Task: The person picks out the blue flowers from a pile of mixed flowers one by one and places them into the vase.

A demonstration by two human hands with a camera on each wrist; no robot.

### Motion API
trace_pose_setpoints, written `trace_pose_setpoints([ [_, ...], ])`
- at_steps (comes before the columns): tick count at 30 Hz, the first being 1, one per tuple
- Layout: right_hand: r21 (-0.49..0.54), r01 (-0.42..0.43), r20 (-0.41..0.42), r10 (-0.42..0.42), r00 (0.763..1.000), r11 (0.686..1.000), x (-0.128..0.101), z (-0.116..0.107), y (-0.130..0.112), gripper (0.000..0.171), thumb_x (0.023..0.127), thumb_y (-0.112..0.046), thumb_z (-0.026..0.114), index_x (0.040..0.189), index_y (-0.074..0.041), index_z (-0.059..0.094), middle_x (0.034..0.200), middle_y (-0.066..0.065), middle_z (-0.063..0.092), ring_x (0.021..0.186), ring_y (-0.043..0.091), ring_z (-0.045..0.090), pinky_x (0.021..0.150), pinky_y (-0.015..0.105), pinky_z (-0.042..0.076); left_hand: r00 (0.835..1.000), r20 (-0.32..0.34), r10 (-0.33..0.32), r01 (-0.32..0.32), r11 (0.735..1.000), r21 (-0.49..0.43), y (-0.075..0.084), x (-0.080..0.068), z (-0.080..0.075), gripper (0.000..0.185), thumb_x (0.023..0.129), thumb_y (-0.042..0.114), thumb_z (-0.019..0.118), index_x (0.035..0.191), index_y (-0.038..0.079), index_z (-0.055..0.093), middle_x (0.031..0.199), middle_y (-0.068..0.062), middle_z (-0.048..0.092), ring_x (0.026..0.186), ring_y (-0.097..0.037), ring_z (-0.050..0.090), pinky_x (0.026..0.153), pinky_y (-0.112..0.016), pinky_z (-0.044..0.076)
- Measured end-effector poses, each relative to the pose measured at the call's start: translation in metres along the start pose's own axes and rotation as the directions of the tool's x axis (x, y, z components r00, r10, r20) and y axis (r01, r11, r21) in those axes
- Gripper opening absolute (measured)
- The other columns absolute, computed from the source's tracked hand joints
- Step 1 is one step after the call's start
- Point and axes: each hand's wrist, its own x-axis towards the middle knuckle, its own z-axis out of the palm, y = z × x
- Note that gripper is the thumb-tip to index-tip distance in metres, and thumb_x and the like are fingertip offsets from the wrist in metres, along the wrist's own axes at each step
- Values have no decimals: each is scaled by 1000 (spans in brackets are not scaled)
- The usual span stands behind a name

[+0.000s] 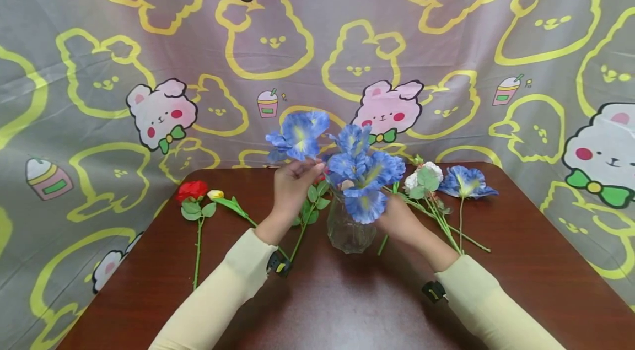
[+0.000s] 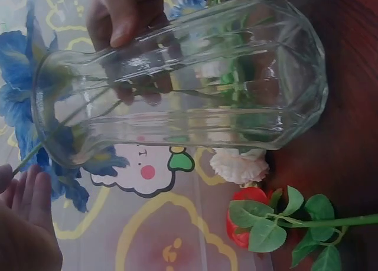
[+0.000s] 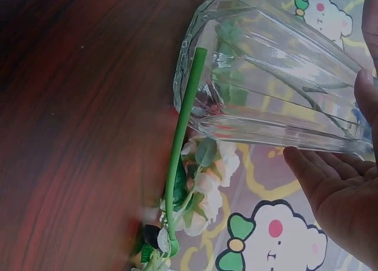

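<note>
A clear ribbed glass vase [image 1: 347, 234] stands mid-table with several blue flowers [image 1: 367, 171] in it. My right hand [image 1: 399, 220] grips the vase's neck from the right; in the left wrist view its thumb and fingers [image 2: 127, 23] wrap the glass [image 2: 189, 82]. In the right wrist view the palm [image 3: 339, 194] lies against the vase [image 3: 277, 88]. My left hand [image 1: 292, 184] is raised left of the vase and pinches the thin stem of another blue flower [image 1: 297, 138], whose stem runs into the vase mouth. The left hand's fingers [image 2: 26, 218] show beside the rim.
A red rose [image 1: 192, 190] and a pale bud [image 1: 215, 194] lie on the brown table [image 1: 322, 306] at the left. At the right lie white flowers [image 1: 424, 176] and a loose blue flower [image 1: 466, 182]. A cartoon-print cloth [image 1: 99, 63] hangs behind.
</note>
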Motion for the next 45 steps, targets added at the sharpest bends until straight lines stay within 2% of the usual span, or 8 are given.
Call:
trace_pose_setpoints([
  [4,0,-13,7,13,1000,1000,0,0,-1,27,85,1,69,111,5,63,87,8,68,73,11,56,66,31,52,1000,13,-14,13,996,88,-4,0,-3,18,87,6,74,93,-11,72,88,-22,71,76,-31,69,75,-46,56],
  [8,-13,-48,17,49,999,999,1,0,-2,31,83,3,68,112,8,61,88,9,68,72,12,55,67,33,53,998,56,-3,-5,989,145,11,-7,-2,16,88,3,71,93,-12,71,85,-19,71,77,-31,68,74,-47,55],
  [18,-39,-131,65,133,989,991,2,-1,-5,47,79,-2,71,120,13,56,67,2,57,56,11,51,52,28,45,994,111,11,-33,981,191,23,-14,7,12,85,-7,69,93,-15,70,97,-26,69,87,-38,67,69,-21,53],
  [23,2,-146,71,145,987,989,1,0,-5,49,81,-5,74,121,14,55,90,17,67,75,23,67,63,32,55,993,112,-44,21,981,195,19,-15,7,15,85,-5,69,98,-14,71,96,-26,69,76,-23,69,65,-20,53],
  [27,68,-133,68,128,989,989,0,1,-6,55,81,-5,77,126,15,53,114,26,63,98,33,67,79,36,56,990,98,-102,89,988,124,-1,-10,6,20,86,-4,68,102,-16,68,92,-28,69,59,-13,66,58,-26,56],
  [30,16,-140,63,138,988,990,1,0,-5,54,80,-3,73,127,14,52,84,14,65,73,22,65,62,30,54,992,75,-106,95,987,130,-18,-6,6,19,86,0,71,100,-14,70,88,-25,70,61,-16,67,61,-35,58],
  [34,-57,-149,62,152,986,987,2,-1,-5,55,76,-2,67,127,14,52,58,-4,44,52,11,42,48,28,37,993,38,-115,107,979,173,-22,-7,7,20,85,8,75,96,-9,74,87,-18,72,72,-23,70,67,-38,58],
  [45,-93,-115,34,118,992,989,2,0,-3,54,77,-3,68,125,15,53,56,-7,38,50,9,38,47,27,35,983,41,-181,178,982,63,-23,-11,9,24,88,7,71,102,-12,70,95,-21,71,83,-39,69,75,-48,56],
])
